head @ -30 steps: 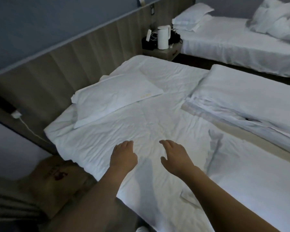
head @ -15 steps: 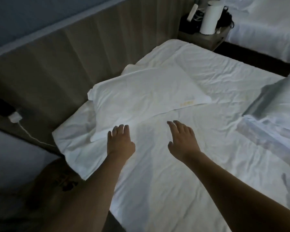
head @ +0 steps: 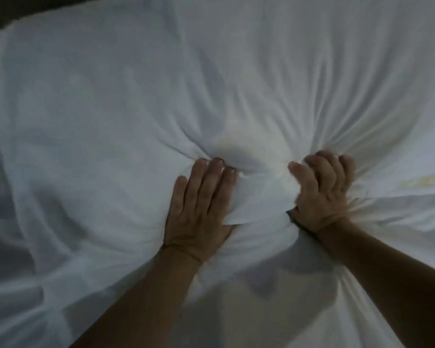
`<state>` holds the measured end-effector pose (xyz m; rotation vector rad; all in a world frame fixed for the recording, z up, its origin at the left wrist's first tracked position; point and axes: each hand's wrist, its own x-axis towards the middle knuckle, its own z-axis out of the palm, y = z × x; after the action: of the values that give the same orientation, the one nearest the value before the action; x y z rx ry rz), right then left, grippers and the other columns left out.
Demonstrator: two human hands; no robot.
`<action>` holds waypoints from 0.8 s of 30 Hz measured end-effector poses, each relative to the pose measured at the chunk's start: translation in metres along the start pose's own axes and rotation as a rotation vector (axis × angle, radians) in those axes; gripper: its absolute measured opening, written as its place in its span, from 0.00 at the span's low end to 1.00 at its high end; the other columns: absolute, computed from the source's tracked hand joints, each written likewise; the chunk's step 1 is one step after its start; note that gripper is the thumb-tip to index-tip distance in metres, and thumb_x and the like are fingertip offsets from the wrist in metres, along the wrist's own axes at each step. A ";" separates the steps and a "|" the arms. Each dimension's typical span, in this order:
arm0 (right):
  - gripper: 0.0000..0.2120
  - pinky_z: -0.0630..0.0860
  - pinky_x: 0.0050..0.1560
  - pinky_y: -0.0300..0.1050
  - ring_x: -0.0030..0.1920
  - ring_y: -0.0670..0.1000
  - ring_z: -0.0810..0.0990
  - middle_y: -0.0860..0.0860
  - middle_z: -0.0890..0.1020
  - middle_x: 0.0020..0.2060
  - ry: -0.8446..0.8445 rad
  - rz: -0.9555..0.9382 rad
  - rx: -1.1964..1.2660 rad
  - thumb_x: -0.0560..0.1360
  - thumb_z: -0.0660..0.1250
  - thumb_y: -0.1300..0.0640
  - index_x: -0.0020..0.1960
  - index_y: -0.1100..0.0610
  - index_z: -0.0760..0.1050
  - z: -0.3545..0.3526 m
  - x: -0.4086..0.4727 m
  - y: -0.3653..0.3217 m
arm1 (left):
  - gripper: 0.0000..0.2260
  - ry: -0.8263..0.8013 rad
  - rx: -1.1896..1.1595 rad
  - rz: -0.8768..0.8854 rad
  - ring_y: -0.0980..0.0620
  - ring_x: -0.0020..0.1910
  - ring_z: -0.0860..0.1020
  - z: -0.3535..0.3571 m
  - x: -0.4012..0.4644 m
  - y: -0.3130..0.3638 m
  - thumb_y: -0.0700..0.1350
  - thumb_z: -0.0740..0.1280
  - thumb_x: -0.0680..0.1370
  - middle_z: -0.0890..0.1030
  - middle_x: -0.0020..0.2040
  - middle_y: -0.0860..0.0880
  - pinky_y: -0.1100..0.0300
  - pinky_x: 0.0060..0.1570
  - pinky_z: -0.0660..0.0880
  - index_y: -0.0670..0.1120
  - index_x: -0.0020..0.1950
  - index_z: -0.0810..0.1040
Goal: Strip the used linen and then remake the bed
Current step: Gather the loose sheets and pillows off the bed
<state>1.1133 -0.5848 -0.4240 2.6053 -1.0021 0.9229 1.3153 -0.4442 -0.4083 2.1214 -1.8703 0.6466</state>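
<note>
Head cam is tight on the bed, nearly all white fabric. I've got both hands on the pillow (head: 141, 101), which fills most of the view and lies on the sheet (head: 8, 285); its left edge sits close to the bed's left edge, where a dark strip shows at the top left corner.

Left hand (head: 201, 209): fingers (head: 217, 169) fairly straight and close together, tips dug into the pillowcase, thumb tucked under a fold of it, so it's pinching a bunch of cloth. Creases fan out from the fingertips.

Right hand (head: 324, 194): fingers (head: 319, 164) curled tight, fisting a wad of the same pillowcase at the pillow's near edge. Heavy radial folds pull toward that fist from the right.

The two hands are near each other, a ridge of gathered cloth between them. Yellowish stain (head: 422, 182) on the fabric, toward the right edge of the bed. Frame is dim and a bit motion-blurred; I can't tell where pillowcase ends and sheet begins on the right.
</note>
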 end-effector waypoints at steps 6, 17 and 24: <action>0.28 0.54 0.68 0.58 0.59 0.61 0.69 0.57 0.66 0.56 -0.106 -0.025 0.078 0.62 0.66 0.58 0.62 0.56 0.66 0.004 0.008 0.007 | 0.41 -0.081 -0.002 -0.013 0.47 0.79 0.51 -0.005 0.006 0.003 0.66 0.66 0.72 0.62 0.75 0.46 0.48 0.76 0.46 0.47 0.77 0.58; 0.21 0.62 0.61 0.61 0.58 0.60 0.70 0.58 0.67 0.56 -0.013 -0.025 0.100 0.70 0.60 0.51 0.62 0.55 0.67 0.022 0.000 0.009 | 0.39 0.006 0.005 -0.001 0.48 0.78 0.56 0.011 0.000 0.007 0.61 0.68 0.70 0.63 0.74 0.47 0.49 0.76 0.49 0.48 0.77 0.61; 0.26 0.52 0.70 0.58 0.62 0.60 0.66 0.57 0.65 0.58 -0.043 -0.022 0.091 0.68 0.61 0.50 0.65 0.53 0.64 0.020 -0.005 0.009 | 0.39 -0.026 -0.022 0.048 0.47 0.79 0.50 0.014 -0.003 0.003 0.60 0.68 0.70 0.61 0.74 0.46 0.49 0.76 0.42 0.48 0.76 0.58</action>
<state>1.1138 -0.5969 -0.4432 2.7166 -0.9612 0.9325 1.3143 -0.4485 -0.4223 2.0870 -1.9384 0.6085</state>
